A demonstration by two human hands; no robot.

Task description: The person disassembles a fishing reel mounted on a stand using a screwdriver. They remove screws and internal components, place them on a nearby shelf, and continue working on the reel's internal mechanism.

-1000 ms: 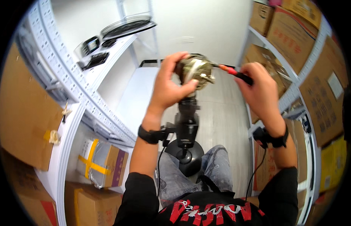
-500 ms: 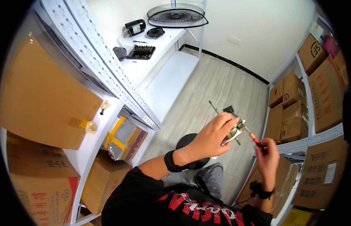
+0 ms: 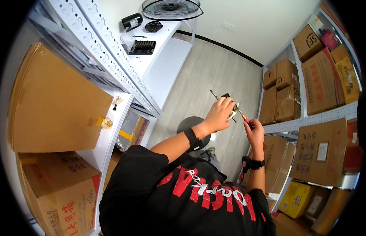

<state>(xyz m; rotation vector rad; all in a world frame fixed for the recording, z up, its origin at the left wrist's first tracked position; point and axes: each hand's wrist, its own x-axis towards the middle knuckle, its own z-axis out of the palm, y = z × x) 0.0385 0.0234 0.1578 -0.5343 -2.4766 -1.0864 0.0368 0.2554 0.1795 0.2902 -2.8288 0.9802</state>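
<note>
My left hand is wrapped around a fan motor held in mid-air over the floor. A thin metal shaft sticks out of the motor on its far left, and a dark block sits on its far side. My fingers hide much of its body. In my right hand is a screwdriver with a red and black handle. Its shank points up and left against the motor; whether the tip sits in a screw is too small to tell.
On the white shelf at the back left lie a fan grille, a black motor cover, a round black part and a bit set. Cardboard boxes fill the racks on both sides. A round black stool stands below my left forearm.
The view has shifted, so the shelves and hands sit differently in it. Both hands keep their grips, and the motor has turned so that less of its metal face shows.
</note>
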